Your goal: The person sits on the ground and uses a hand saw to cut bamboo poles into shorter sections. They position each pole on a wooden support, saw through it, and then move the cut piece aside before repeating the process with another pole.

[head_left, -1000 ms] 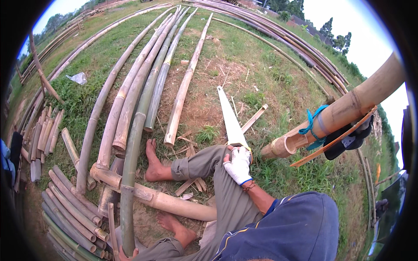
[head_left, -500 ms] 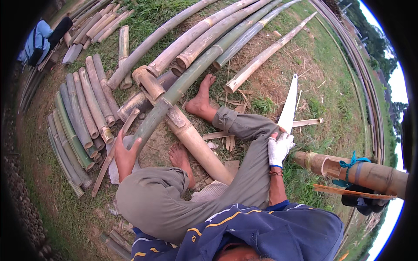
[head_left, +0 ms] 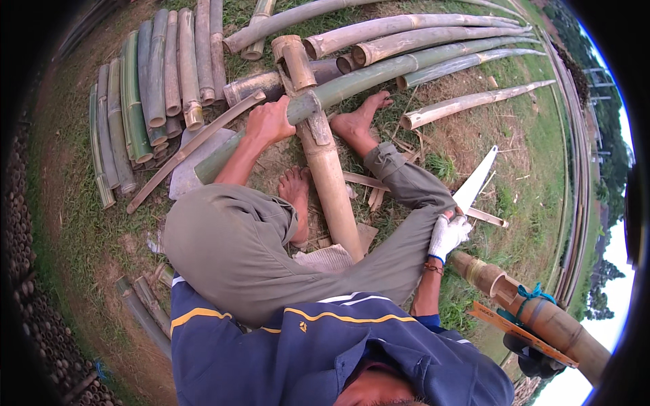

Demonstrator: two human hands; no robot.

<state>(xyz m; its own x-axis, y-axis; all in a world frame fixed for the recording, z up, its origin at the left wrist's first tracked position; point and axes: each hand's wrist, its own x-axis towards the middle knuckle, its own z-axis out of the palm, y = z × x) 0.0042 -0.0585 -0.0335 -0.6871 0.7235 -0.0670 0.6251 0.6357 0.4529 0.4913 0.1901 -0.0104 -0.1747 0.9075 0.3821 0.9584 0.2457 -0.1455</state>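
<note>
My bare left hand (head_left: 269,123) grips a long green bamboo pole (head_left: 365,82) close to one of its joints. The pole lies slanting across a thick bamboo support (head_left: 332,186), against a short notched upright piece (head_left: 295,62). My right hand (head_left: 449,235), in a white glove, is closed round a handsaw (head_left: 477,178) beside my right knee. The saw's handle is mostly hidden in the glove, and its pale blade points up and away, apart from the pole.
Cut bamboo lengths (head_left: 157,68) lie in rows at the left, by a thin split strip (head_left: 196,151). More long poles (head_left: 413,27) stretch across the far side. A thick bamboo piece with blue cord (head_left: 555,321) and an orange flat strip (head_left: 521,334) stand at right.
My left hand has moved farther along the green pole, from near its end up to the support. The view has turned, and the saw stays in my right hand by the knee.
</note>
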